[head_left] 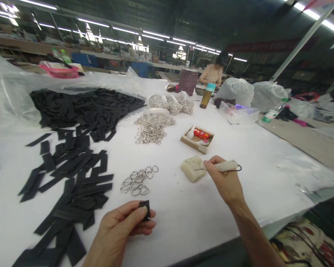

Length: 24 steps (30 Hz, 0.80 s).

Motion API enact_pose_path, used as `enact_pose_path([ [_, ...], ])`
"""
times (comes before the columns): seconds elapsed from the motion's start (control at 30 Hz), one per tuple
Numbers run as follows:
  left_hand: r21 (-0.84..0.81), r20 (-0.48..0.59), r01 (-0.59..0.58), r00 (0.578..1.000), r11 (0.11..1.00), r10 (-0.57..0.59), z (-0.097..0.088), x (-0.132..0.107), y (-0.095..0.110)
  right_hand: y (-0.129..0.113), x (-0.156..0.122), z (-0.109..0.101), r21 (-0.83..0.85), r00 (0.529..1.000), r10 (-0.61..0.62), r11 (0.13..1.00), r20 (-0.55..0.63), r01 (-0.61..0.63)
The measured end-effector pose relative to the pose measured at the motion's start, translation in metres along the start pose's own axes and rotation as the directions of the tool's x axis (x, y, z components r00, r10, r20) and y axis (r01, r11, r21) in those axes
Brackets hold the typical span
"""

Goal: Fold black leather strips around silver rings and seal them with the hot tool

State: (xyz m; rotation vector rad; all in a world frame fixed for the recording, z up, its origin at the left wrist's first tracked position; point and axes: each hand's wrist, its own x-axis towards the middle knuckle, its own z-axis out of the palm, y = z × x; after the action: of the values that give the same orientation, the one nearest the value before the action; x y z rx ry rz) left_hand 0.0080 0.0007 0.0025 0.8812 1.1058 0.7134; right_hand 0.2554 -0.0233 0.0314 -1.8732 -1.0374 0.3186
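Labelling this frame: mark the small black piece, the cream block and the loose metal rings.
small black piece (145, 210), head view, its top edge above the left thumb.
cream block (193, 169), head view, middle of its top face.
loose metal rings (136, 181), head view, centre of the near cluster.

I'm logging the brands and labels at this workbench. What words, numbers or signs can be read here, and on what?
None can be read.
Red packet in the cardboard tray: print too small.
Red banner under the roof: characters blurred.
Green-labelled bottle lying on the table: label too small.
Left hand pinches a black piece; right hand holds a tool; neither shows text.
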Motion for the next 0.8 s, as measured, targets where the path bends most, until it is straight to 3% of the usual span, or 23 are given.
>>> enact_pose_path([
  [0.2,-0.014,-0.065,0.020,0.998,1.000,-0.021,0.008,-0.002,0.001,0.003,0.007,0.005,-0.097,0.999,0.023,0.995,0.026,-0.021],
  [0.47,-0.019,-0.035,0.033,0.999,0.999,-0.034,0.008,-0.001,0.001,-0.003,0.008,0.013,-0.156,0.998,0.029,0.988,0.047,-0.022],
  [0.7,-0.053,0.076,-0.017,0.997,0.998,0.021,0.000,-0.009,-0.003,0.007,0.007,-0.001,-0.024,0.997,0.013,1.000,0.082,-0.011],
  [0.8,-0.109,0.092,-0.046,0.994,0.993,0.056,0.000,-0.012,-0.004,0.010,0.005,-0.006,0.082,0.994,0.100,0.991,0.041,-0.103],
])
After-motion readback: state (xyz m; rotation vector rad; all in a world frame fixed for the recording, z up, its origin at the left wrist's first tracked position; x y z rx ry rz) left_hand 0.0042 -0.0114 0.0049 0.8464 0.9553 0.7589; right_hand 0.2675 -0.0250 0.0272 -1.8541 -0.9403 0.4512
